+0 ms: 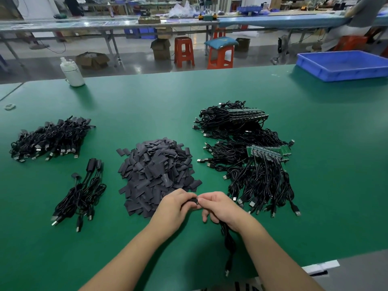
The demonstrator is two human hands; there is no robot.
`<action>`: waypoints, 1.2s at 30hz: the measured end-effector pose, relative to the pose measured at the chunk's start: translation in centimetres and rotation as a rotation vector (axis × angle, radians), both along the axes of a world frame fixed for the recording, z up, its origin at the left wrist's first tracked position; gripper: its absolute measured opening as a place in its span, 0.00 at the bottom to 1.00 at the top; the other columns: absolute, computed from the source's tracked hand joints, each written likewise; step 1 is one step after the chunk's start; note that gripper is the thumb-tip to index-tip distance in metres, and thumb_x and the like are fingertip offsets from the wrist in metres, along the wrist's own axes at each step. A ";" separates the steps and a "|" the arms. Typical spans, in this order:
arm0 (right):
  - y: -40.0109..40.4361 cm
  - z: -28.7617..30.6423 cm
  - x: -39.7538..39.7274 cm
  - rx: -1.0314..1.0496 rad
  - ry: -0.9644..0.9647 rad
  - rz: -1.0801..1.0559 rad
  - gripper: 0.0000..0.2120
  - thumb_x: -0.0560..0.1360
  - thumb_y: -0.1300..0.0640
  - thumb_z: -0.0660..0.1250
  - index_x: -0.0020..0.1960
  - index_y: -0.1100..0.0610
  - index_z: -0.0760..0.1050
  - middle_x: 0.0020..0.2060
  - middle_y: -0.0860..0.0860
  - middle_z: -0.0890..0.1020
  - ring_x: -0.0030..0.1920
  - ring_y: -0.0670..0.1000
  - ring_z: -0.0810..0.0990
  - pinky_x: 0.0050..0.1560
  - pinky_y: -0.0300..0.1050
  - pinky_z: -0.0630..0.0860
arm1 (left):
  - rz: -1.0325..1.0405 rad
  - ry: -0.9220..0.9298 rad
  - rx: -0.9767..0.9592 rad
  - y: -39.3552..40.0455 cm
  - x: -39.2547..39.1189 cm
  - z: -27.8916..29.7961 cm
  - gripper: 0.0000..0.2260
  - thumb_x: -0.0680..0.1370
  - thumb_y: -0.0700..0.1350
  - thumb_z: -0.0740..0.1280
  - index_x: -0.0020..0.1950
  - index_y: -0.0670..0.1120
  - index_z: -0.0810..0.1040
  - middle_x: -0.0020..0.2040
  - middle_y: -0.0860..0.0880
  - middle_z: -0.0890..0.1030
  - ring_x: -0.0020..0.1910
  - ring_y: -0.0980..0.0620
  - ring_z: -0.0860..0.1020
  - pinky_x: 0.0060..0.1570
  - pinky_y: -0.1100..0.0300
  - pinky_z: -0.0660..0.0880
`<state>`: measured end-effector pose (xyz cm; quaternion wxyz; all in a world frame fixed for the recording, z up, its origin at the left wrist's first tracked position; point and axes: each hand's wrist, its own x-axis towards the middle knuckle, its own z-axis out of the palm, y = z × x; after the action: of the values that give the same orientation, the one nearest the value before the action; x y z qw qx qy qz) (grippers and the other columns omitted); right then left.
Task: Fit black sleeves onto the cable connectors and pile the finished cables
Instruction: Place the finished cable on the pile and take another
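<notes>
Left hand and right hand meet at the near edge of the desk, fingers of both pinched on one small black piece, apparently a sleeve, between them; its long axis seems to run hand to hand. The right also grips the cable, which trails toward the person. Both wrists angle inward. Sleeve heap lies just beyond; finished pile left.
</notes>
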<state>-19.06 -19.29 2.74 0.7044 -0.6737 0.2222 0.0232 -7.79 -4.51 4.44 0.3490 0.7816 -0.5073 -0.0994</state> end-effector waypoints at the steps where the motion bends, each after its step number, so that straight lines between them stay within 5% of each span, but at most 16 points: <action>1: 0.1 0.1 -0.1 -0.010 -0.018 0.001 0.10 0.84 0.59 0.60 0.55 0.58 0.80 0.42 0.49 0.85 0.29 0.45 0.80 0.22 0.34 0.62 | -0.023 -0.018 0.009 -0.1 0.0 0.0 0.09 0.78 0.43 0.69 0.58 0.48 0.83 0.47 0.54 0.79 0.46 0.59 0.75 0.49 0.78 0.65; 6: 0.2 0.0 -0.1 0.017 -0.036 0.013 0.13 0.84 0.62 0.57 0.60 0.58 0.79 0.50 0.52 0.85 0.41 0.51 0.86 0.21 0.35 0.64 | -0.032 -0.046 0.046 -0.7 -0.2 -0.6 0.11 0.79 0.43 0.67 0.60 0.47 0.81 0.50 0.50 0.79 0.49 0.53 0.78 0.52 0.63 0.73; 16: 0.3 -0.6 0.2 0.023 -0.020 0.038 0.13 0.84 0.62 0.53 0.63 0.56 0.74 0.49 0.51 0.84 0.45 0.54 0.87 0.22 0.36 0.68 | -0.047 -0.038 0.123 -0.8 -0.2 -0.9 0.15 0.81 0.46 0.66 0.67 0.55 0.77 0.50 0.50 0.78 0.49 0.52 0.78 0.54 0.56 0.74; 23: 0.8 -0.7 0.2 -0.022 -0.006 -0.022 0.07 0.83 0.62 0.60 0.57 0.59 0.76 0.54 0.53 0.85 0.42 0.51 0.87 0.25 0.38 0.74 | 0.095 -0.418 0.384 -0.6 1.0 -0.7 0.16 0.78 0.63 0.60 0.60 0.59 0.78 0.47 0.51 0.79 0.47 0.48 0.80 0.43 0.55 0.75; 36: 1.1 -0.4 0.2 -0.067 0.004 -0.042 0.12 0.83 0.62 0.60 0.64 0.61 0.77 0.53 0.49 0.86 0.39 0.49 0.85 0.27 0.37 0.75 | 0.012 -0.553 0.618 -0.6 1.0 -0.4 0.09 0.79 0.45 0.60 0.59 0.53 0.72 0.49 0.50 0.79 0.48 0.47 0.80 0.42 0.55 0.71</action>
<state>-18.86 -18.19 2.33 0.6812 -0.6921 0.2385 0.0025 -6.81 -5.08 4.03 -0.0510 0.8500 -0.5234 -0.0313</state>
